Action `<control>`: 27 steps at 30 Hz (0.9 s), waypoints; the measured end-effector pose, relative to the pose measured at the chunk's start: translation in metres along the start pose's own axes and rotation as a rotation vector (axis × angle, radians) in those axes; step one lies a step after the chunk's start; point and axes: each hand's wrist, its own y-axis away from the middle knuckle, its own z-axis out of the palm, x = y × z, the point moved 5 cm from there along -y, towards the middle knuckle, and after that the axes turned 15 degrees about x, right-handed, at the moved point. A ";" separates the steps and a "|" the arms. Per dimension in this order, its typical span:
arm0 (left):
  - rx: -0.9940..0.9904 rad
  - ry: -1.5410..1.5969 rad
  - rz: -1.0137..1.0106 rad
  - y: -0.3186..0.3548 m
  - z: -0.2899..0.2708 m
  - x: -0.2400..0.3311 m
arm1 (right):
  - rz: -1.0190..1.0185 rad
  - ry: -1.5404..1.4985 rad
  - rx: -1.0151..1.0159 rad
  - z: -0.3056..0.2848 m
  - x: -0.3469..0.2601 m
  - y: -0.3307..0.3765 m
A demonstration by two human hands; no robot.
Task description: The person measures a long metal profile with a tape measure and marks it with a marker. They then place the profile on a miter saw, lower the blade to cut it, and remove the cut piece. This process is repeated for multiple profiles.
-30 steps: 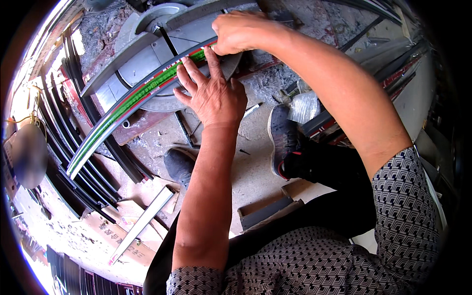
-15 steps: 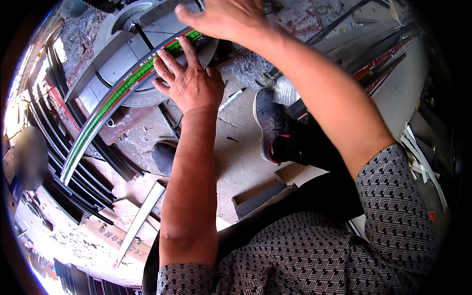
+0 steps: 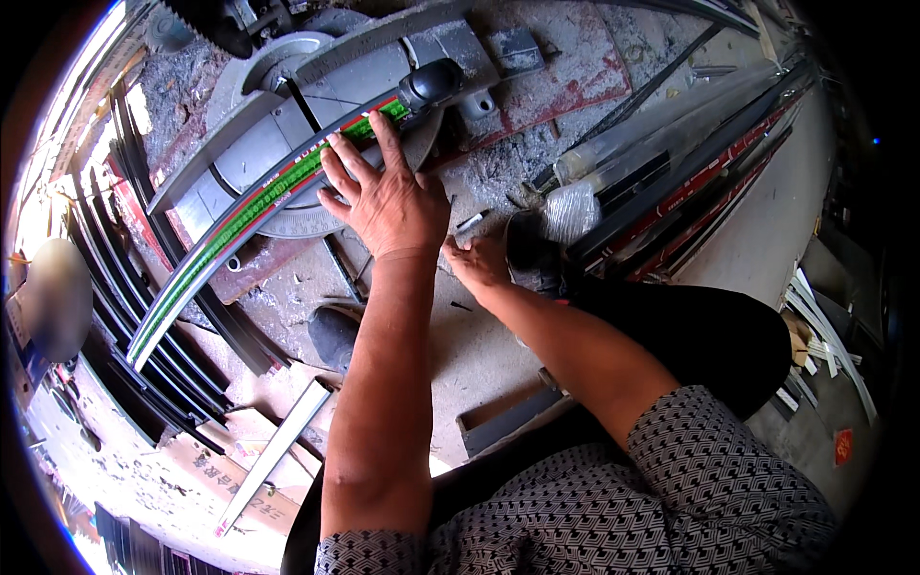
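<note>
Closest to me, my right hand (image 3: 476,261) has come back down from the saw; a second ago it was up at the far end of the strip. It now rests low beside my left wrist, fingers loosely curled. Whether it pinches the small metal offcut (image 3: 471,223) just above it, I cannot tell. A dark shoe (image 3: 533,251) sits just to its right.

Just beyond, my left hand (image 3: 388,196) is spread flat, fingers fanned, pressing on the long green-and-red strip (image 3: 240,222), as it was before. The strip lies across the round saw table (image 3: 287,144) under my fingertips, running away to my lower left. Past my fingers stands the black knob (image 3: 433,82). I judge the strip is only being held in place.
</note>
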 end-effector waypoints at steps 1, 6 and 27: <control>-0.006 -0.002 0.000 0.000 0.000 0.000 | 0.028 -0.038 0.015 0.008 0.003 -0.002; -0.038 -0.028 -0.013 -0.002 0.002 0.000 | 0.102 -0.244 0.127 0.021 0.000 -0.003; 0.023 0.025 -0.026 -0.001 0.002 0.000 | -0.661 -1.003 -0.020 -0.133 -0.122 0.004</control>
